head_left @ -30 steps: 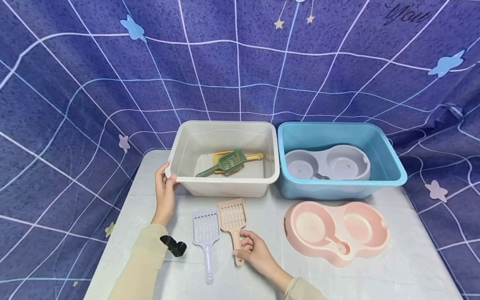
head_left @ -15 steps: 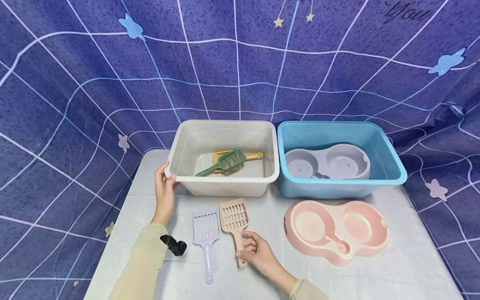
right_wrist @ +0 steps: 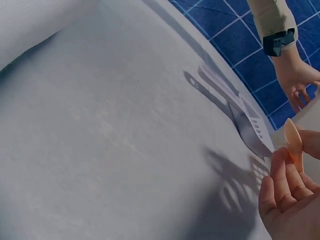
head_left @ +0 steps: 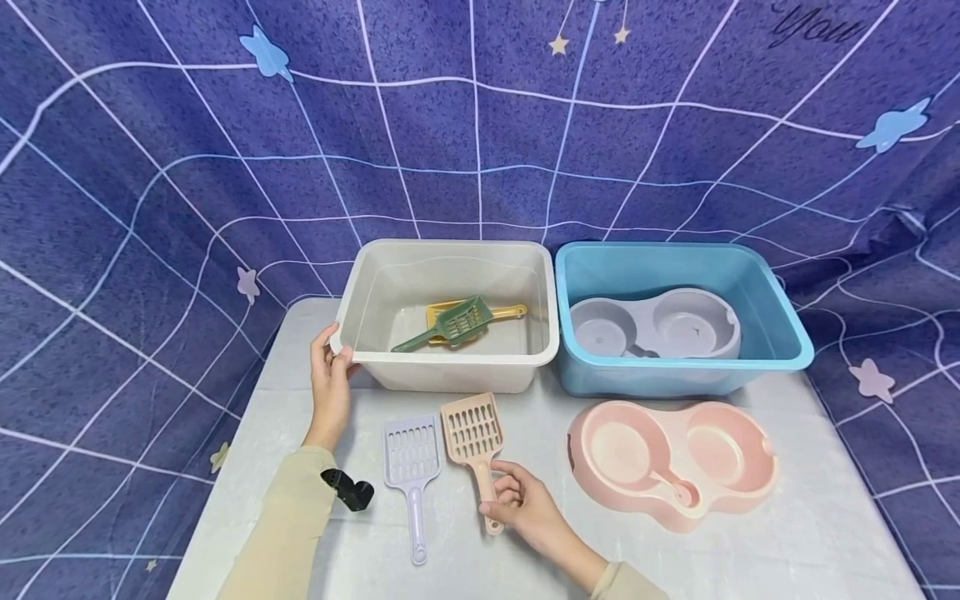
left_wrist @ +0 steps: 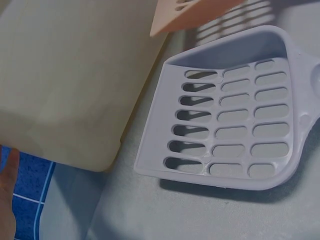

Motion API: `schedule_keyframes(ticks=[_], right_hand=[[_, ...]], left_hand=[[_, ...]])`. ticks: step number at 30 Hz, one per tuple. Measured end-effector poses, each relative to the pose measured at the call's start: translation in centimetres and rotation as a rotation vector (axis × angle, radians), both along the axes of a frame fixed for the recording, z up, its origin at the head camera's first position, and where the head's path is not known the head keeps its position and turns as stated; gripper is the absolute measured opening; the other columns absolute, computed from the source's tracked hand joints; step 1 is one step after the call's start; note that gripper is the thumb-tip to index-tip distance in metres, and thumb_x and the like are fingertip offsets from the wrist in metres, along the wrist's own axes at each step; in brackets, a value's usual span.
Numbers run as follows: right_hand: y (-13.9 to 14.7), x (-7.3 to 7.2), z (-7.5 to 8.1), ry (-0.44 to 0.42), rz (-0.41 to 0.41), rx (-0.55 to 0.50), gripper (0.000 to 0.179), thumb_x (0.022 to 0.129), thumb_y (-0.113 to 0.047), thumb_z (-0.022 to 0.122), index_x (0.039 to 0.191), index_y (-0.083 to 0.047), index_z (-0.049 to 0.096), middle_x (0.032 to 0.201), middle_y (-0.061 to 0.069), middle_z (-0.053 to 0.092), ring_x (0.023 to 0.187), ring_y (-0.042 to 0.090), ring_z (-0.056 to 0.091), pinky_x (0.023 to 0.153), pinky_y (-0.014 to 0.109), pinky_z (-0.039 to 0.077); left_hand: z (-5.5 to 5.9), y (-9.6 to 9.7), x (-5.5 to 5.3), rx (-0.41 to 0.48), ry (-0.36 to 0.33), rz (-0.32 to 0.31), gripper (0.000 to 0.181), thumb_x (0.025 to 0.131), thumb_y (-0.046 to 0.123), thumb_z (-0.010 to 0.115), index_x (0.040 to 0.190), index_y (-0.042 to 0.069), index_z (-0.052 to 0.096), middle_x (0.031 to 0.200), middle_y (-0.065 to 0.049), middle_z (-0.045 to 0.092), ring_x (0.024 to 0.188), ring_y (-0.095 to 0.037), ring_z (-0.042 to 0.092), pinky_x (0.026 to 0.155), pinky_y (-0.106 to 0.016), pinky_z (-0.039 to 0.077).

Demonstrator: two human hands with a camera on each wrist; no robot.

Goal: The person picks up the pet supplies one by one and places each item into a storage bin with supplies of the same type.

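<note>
My left hand point(head_left: 330, 392) holds the front left corner of an off-white litter box point(head_left: 450, 374), thumb on its front and fingers along its side. A green litter scoop point(head_left: 442, 330) lies across a yellow scoop point(head_left: 512, 312) inside that box. Between thumb and fingers, my right hand point(head_left: 528, 510) pinches the handle of a peach litter scoop point(head_left: 482, 475), slots facing up. Its blade point(left_wrist: 200, 20) hangs over the table and throws a slotted shadow in the left wrist view. Left of it, a lavender litter scoop point(head_left: 411, 482) lies on the table, handle toward me.
Right of the off-white box stands a blue litter box point(head_left: 675, 381) holding a grey double bowl point(head_left: 641, 321). A pink double bowl point(head_left: 675, 504) sits on the table point(head_left: 825, 533) in front of it. A blue patterned curtain point(head_left: 420, 192) hangs behind.
My right hand has moved slightly to the right with the peach scoop, and the scoop's handle has tilted more toward the right. The left hand stays on the box corner.
</note>
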State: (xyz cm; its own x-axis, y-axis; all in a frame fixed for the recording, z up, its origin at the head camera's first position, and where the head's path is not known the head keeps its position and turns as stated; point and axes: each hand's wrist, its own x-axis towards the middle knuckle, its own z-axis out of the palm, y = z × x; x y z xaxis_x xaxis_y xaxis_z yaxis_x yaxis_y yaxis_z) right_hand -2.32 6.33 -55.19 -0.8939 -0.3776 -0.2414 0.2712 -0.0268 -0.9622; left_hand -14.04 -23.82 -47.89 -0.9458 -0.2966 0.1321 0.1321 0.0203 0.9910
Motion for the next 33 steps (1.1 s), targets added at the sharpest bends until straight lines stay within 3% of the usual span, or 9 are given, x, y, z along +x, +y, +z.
schedule_keyframes(ticks=[9,16,24,33], right_hand=[[0.5,0.3,0.9,-0.009,0.002,-0.018,0.07,0.082,0.003,0.076,0.141,0.011,0.04,0.096,0.006,0.061,0.074,0.005,0.049,0.06,0.012,0.041],[0.6,0.6,2.1,0.013,0.002,0.002,0.067,0.082,0.001,0.077,0.139,0.01,0.043,0.097,0.007,0.062,0.076,0.008,0.054,0.062,0.013,0.043],[0.6,0.9,2.8,0.059,0.015,0.021,0.067,0.081,-0.002,0.079,0.137,0.009,0.045,0.099,0.006,0.062,0.078,0.007,0.055,0.066,0.014,0.045],[0.6,1.5,4.0,0.088,0.018,0.039,0.065,0.081,-0.004,0.079,0.137,0.005,0.048,0.101,0.009,0.062,0.081,0.009,0.057,0.069,0.015,0.046]], left_hand=[[0.1,0.0,0.0,-0.006,-0.018,0.009,0.049,0.102,0.005,0.037,0.15,0.004,0.028,0.141,-0.019,0.041,0.119,-0.031,0.047,0.105,-0.054,0.038],[0.0,0.0,-0.1,-0.006,-0.016,-0.007,0.049,0.102,0.007,0.037,0.151,0.006,0.028,0.143,-0.019,0.04,0.126,-0.04,0.042,0.108,-0.057,0.036],[0.2,0.0,0.0,-0.006,-0.018,0.001,0.049,0.102,0.005,0.036,0.151,0.005,0.028,0.14,-0.017,0.042,0.124,-0.038,0.044,0.106,-0.051,0.039],[0.3,0.1,0.1,-0.015,-0.02,0.011,0.05,0.102,0.006,0.036,0.151,0.004,0.028,0.14,-0.018,0.042,0.112,-0.013,0.049,0.106,-0.055,0.038]])
